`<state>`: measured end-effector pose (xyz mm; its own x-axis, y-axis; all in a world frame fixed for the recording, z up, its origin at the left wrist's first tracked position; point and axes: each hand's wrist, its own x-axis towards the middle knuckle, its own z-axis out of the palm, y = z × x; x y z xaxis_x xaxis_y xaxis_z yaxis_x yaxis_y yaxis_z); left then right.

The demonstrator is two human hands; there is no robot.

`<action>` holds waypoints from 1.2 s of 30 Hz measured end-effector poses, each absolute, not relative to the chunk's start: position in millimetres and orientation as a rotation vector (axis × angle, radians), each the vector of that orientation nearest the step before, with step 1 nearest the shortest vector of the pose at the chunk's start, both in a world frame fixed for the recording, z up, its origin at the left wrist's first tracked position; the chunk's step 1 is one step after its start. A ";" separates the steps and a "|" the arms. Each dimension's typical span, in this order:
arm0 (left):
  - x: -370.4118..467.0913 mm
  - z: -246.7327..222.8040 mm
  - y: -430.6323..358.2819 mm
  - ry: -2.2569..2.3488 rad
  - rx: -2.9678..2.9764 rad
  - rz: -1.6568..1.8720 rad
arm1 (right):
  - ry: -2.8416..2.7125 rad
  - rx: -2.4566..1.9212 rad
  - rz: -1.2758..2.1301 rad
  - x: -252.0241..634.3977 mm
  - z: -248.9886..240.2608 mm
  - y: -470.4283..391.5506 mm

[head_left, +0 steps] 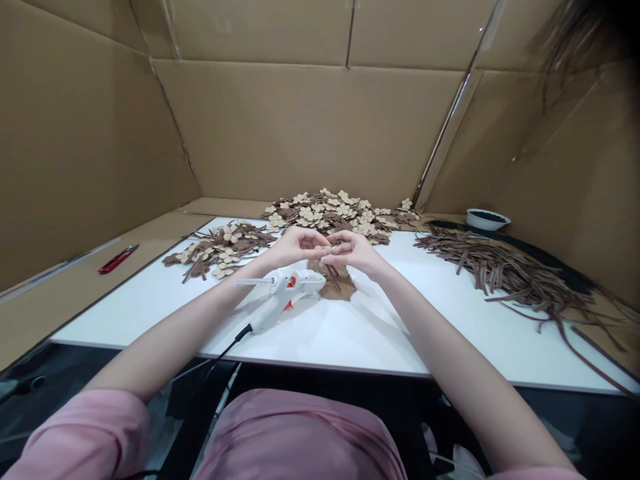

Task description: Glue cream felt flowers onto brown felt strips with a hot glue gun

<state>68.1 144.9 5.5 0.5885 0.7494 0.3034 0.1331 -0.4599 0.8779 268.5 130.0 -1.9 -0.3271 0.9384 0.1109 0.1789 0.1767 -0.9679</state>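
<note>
My left hand point(303, 245) and my right hand point(353, 250) meet above the middle of the white board, fingertips pinched together. Between them is a small cream flower point(327, 251), mostly covered by my fingers. Thin brown strips point(333, 276) hang just below it; whether they are joined to the flower I cannot tell. Under my hands lies a brown patch point(345, 291) on the board. A white glue gun point(285, 287) with an orange trigger sits just in front of my left hand, its black cord running toward the board's near edge.
Behind my hands is a heap of cream and brown flowers point(325, 213). A pile of flowers with strips point(225, 247) lies left, and loose brown strips point(500, 267) right. A white bowl point(487, 220) stands far right; a red-handled tool point(118, 259) lies far left. Cardboard walls point(300, 127) surround the table.
</note>
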 end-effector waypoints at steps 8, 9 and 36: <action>70.0 2.3 147.3 0.702 2.007 0.814 | -1.827 -1.040 1.048 266.1 -5.9 132.2; 70.1 2.2 147.5 0.702 2.007 0.809 | -1.839 -1.043 1.030 266.2 -6.7 132.9; -39.8 33.2 48.0 1.020 2.213 0.310 | -1.724 -0.929 1.086 271.9 -1.8 132.1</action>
<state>-39.8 48.0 33.2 0.6659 0.7435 -0.0607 0.5836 -0.4686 0.6632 271.9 132.1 -1.8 -0.3412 0.8979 0.2782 0.1365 0.3402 -0.9304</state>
